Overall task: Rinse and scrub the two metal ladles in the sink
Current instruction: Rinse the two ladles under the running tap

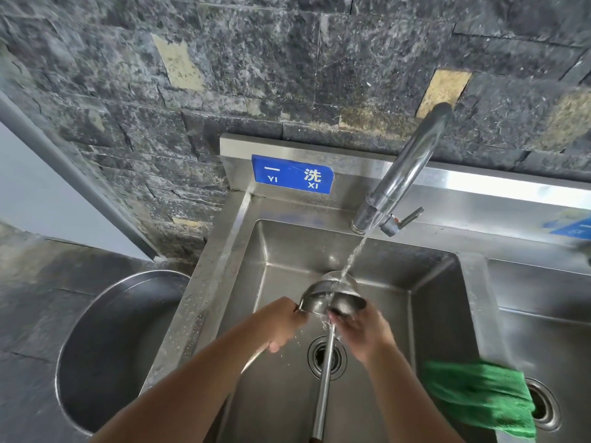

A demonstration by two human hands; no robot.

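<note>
Two round-bowled stainless-steel ladles (332, 298) held together over the middle of the stainless-steel sink basin (278, 247), bowls side by side under the thin stream of water (353, 254) falling from the curved chrome tap (412, 164) at the far right. Left hand (281, 324) at the left bowl's rim, fingers curled shut on it; right hand (361, 334) cupped under the right bowl, fingers bent onto it from below. One long steel handle (324, 385) running toward the near edge, straight over the round drain strainer (327, 356); second handle mostly hidden behind the left forearm. Likely trouble from here: wet metal slipping in bare fingers, one bowl sliding off the other and dropping with a clatter into the basin. Splash risk too, water striking a curved bowl and spraying over the near rim. Long handle unsupported, so a twist of either wrist could swing it against the sink wall. Folded green scrubbing cloth (479, 398) draped on the divider at the right, well apart from both hands, so reaching for it means freeing a hand and trusting both ladles to the other. Large round steel basin (96, 330) at the left, clear of the work.
</note>
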